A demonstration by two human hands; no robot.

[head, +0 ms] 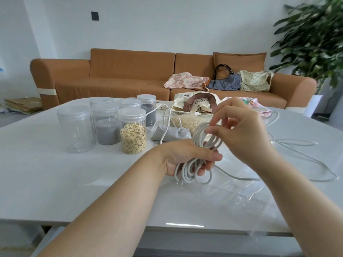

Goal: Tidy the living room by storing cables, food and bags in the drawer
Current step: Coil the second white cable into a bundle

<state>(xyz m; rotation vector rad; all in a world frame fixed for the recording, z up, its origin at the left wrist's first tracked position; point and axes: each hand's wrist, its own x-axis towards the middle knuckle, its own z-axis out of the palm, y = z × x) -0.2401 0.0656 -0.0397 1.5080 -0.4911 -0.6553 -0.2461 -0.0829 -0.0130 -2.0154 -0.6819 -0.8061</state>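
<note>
Cable (201, 135), seemingly light and floppy, we are gripping mid-coil in our left hand (185, 158), our right hand (241, 127) pinching a loop.

Tote bag (185, 100) txt prob. unreadable

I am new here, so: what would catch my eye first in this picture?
At the centre, the left hand holds a coiled white cable while the right hand pinches its top loop. Clear jars of oats and grey powder stand to the left on the white table.
</note>
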